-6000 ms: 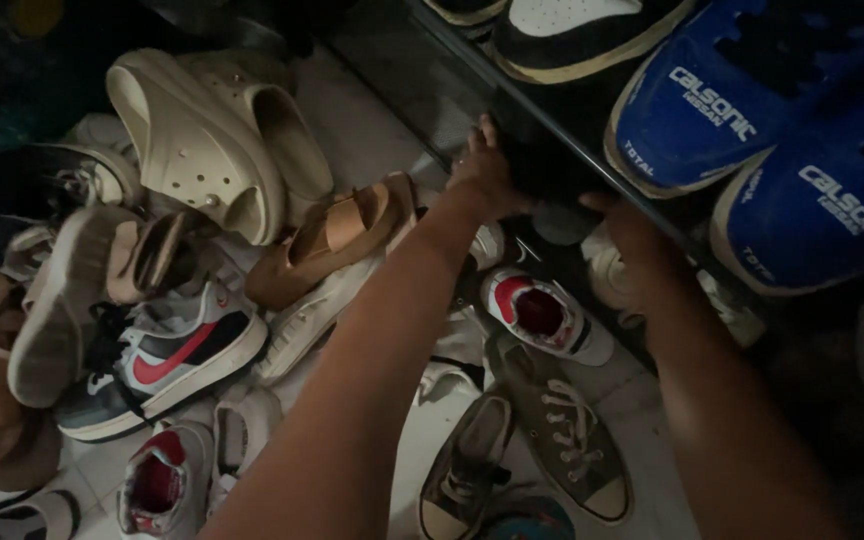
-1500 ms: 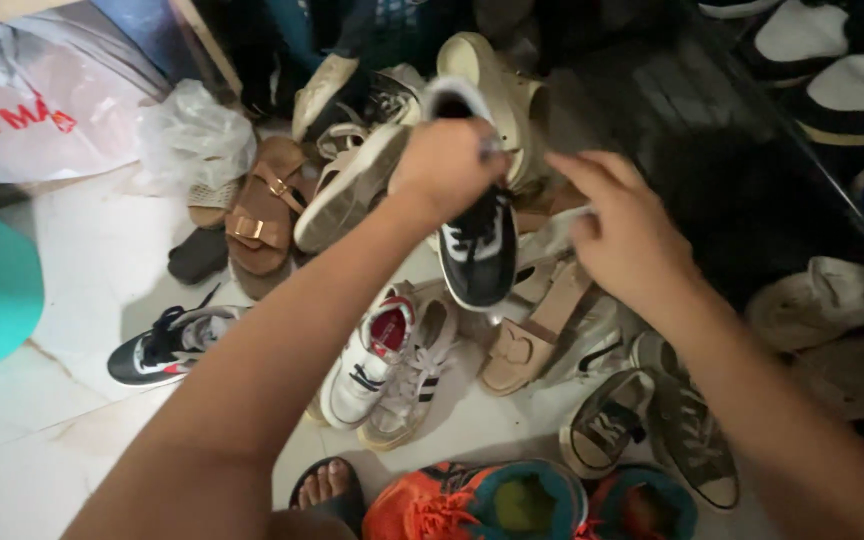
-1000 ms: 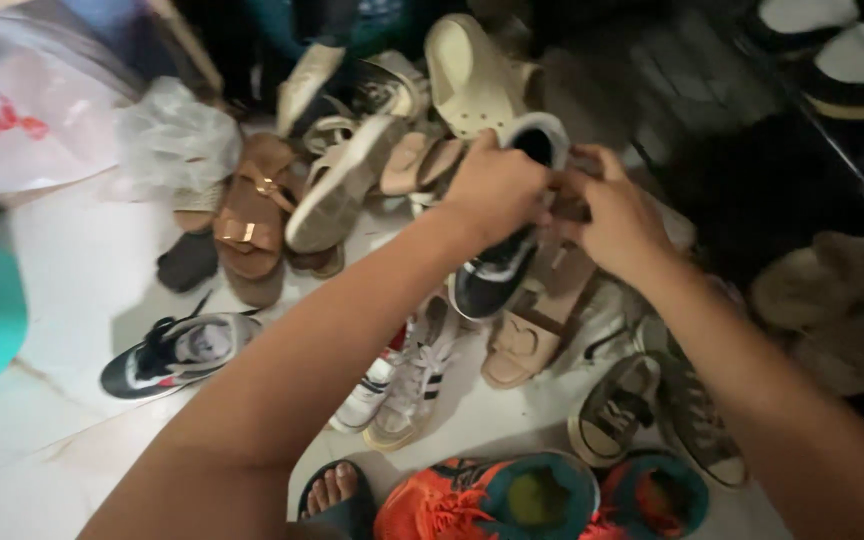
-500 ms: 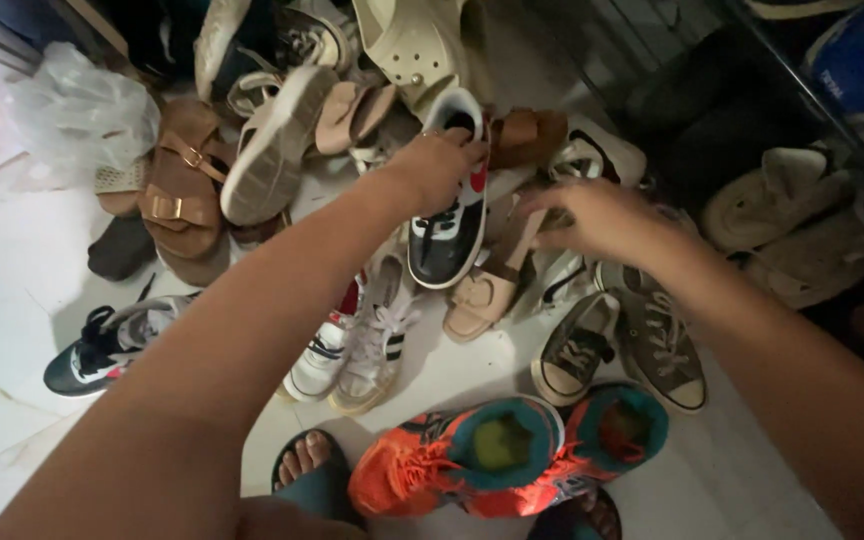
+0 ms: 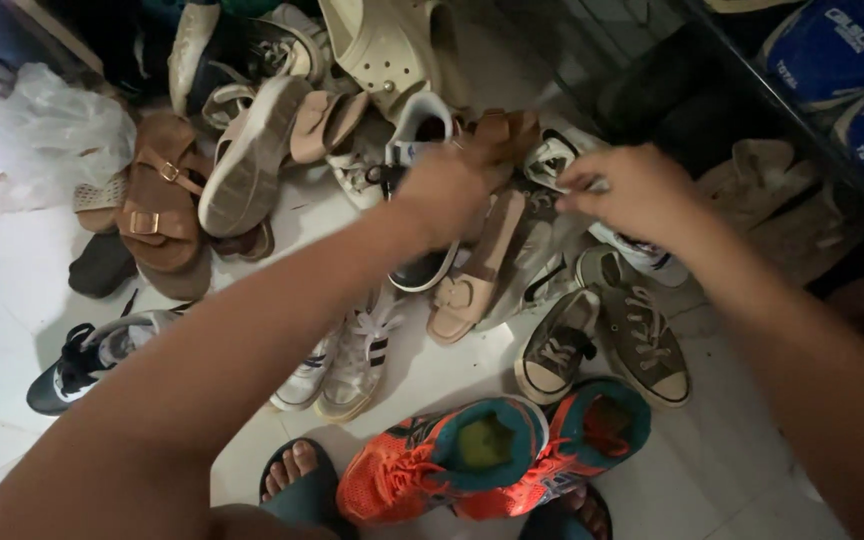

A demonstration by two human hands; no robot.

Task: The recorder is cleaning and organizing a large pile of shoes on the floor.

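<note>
Two orange running shoes lie at the bottom centre of the frame, beside a toe in a dark sandal that the lower edge cuts off. Above them our left hand is curled shut around a black-and-white sneaker; our knuckles hide most of it, and only its white heel collar and dark toe show. Our right hand, centre right, pinches a white shoe with fingers nearly closed. A crumpled clear plastic bag sits at upper left. Blue shoes with white lettering are cropped at upper right.
</note>
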